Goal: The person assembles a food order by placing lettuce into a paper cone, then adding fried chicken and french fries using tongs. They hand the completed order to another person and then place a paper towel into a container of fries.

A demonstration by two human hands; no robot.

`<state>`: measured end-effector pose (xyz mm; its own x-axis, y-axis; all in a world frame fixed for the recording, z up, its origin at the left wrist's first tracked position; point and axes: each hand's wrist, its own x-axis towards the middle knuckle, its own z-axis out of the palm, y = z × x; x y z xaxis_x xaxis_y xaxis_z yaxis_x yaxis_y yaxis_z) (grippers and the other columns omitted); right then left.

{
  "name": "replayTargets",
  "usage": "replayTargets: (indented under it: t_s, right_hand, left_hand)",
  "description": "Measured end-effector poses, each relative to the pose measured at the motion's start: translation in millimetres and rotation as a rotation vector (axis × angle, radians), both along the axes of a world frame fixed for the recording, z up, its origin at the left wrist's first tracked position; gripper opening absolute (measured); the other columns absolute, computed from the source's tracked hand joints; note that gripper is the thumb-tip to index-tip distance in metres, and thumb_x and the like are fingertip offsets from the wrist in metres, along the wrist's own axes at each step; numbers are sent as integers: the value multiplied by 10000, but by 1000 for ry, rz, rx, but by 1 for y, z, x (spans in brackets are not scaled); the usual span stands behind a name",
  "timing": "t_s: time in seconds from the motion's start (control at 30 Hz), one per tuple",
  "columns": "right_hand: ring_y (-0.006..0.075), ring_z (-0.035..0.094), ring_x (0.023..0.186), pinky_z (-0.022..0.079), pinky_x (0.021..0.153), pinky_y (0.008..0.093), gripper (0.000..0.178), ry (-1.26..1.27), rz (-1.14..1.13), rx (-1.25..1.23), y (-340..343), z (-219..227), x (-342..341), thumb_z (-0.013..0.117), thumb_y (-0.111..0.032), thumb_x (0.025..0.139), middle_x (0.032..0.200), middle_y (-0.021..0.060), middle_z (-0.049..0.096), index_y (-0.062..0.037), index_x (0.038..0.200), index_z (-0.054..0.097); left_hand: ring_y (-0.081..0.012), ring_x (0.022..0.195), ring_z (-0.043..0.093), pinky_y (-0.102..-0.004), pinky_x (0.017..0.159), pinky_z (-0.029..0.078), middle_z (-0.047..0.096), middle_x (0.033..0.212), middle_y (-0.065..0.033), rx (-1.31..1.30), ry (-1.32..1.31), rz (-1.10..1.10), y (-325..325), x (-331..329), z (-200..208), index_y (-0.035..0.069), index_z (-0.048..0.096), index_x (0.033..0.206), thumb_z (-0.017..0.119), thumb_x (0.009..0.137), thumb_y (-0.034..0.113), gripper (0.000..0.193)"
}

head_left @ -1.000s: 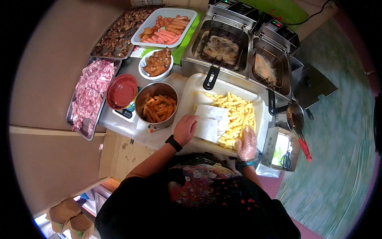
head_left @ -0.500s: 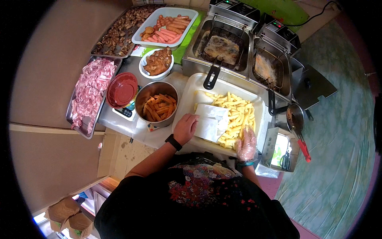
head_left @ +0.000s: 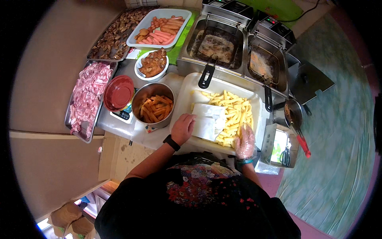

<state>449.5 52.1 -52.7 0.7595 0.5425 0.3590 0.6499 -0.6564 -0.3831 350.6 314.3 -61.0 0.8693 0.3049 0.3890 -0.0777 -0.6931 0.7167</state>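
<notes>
A white paper bag (head_left: 207,122) lies flat in a white plastic tray (head_left: 184,95), beside a heap of pale crinkle-cut fries (head_left: 238,112). My bare left hand (head_left: 184,128), with a black band at the wrist, grips the bag's left edge, its fingers curled together. A clear plastic glove covers my right hand (head_left: 245,145), which rests on the fries at the tray's near right. Its fingers stretch forward over them, with no fries visibly gripped.
Two fryers with baskets (head_left: 217,47) (head_left: 262,67) stand behind the tray; black handles overhang it. To the left are a pot of orange fries (head_left: 155,109), a red bowl (head_left: 119,93), fried meat (head_left: 153,63), sausages (head_left: 163,36) and raw meat (head_left: 89,95). Scissors (head_left: 285,156) lie right, in a box.
The whole view has shifted slightly left. Both hands keep nearly the same places, the left at the paper bag and the right on the fries.
</notes>
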Motion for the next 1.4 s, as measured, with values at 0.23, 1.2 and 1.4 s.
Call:
replayTargets:
  t_s: [0.23, 1.2, 1.4]
  right_hand:
    - [344, 425, 1100, 366, 918, 415, 460, 22, -31, -7, 1, 4, -2, 553, -91, 697, 1207, 204, 427, -22, 1147, 487]
    - [350, 388, 1132, 298, 964, 456, 426, -81, -32, 167, -6, 12, 3, 553, -206, 760, 1198, 201, 434, -63, 1157, 495]
    - [235, 525, 937, 423, 818, 333, 462, 766, -318, 1309, 1, 21, 64, 449, -337, 869, 1069, 163, 530, 5, 1178, 414]
  left_hand:
    - [-318, 775, 516, -375, 663, 434, 539, 845, -142, 1, -26, 0, 0, 1, -4, 29, 525, 938, 521, 756, 27, 182]
    - [-317, 765, 521, -366, 671, 434, 528, 839, -150, 23, 11, 6, -1, 1, -8, 28, 532, 957, 517, 758, 23, 199]
    - [-319, 772, 519, -376, 681, 429, 530, 846, -154, -26, 55, -21, 0, 0, -5, 25, 529, 960, 493, 779, 40, 186]
